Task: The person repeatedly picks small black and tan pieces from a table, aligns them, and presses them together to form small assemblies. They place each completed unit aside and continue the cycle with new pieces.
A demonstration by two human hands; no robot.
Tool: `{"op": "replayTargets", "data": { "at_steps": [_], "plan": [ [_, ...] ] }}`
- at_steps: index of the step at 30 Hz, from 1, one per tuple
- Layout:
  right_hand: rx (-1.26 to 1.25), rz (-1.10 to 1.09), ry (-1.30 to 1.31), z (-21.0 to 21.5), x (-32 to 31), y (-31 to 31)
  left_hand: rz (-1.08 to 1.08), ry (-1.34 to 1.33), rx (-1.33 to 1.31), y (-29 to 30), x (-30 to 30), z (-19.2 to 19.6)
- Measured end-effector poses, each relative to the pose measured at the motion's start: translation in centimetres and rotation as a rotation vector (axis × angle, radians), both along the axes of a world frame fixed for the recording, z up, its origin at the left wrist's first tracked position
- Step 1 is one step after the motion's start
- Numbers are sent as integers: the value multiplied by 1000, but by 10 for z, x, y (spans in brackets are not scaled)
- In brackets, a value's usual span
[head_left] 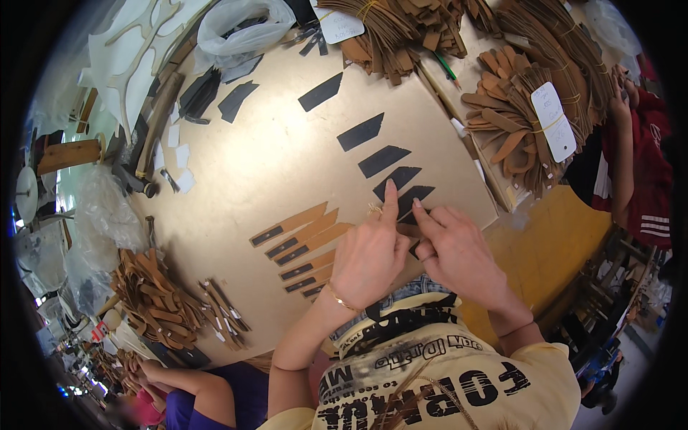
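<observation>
Several black slant-ended strips (360, 132) lie in a diagonal row on the tan board (236, 172). My left hand (369, 251) rests at the near end of that row, its index finger stretched onto a black strip and its other fingers curled. Beside it, my right hand (459, 247) reaches with its index finger to the nearest strips, the remaining fingers bent. A bit of black shows between my thumbs; I cannot tell whether either touches it. Left of my left hand, several brown leather straps (297, 222) lie side by side, each with a dark patch near its left end.
Bundled brown leather straps (516, 115) with white tags crowd the far right. More straps (154, 294) and thin strips (222, 308) lie at the left. A hammer (154, 140), black pieces (201, 93) and a plastic bag (244, 29) stand farther off. A person in red (645, 165) works at right.
</observation>
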State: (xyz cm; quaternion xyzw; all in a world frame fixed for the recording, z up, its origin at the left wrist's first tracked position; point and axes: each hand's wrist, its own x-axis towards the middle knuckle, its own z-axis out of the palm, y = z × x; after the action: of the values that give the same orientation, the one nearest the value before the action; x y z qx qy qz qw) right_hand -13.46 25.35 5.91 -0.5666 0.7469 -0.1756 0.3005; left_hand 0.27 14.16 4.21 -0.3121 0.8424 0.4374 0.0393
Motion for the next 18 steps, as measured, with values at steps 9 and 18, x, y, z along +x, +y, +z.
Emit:
{"op": "replayTargets", "data": {
  "at_steps": [9, 18],
  "plan": [
    [-231, -304, -409, -4, -42, -20, 360, 272, 76, -5, 20, 15],
    [-167, -281, -424, -25, -50, -46, 551, 291, 148, 3, 18, -8]
  ]
}}
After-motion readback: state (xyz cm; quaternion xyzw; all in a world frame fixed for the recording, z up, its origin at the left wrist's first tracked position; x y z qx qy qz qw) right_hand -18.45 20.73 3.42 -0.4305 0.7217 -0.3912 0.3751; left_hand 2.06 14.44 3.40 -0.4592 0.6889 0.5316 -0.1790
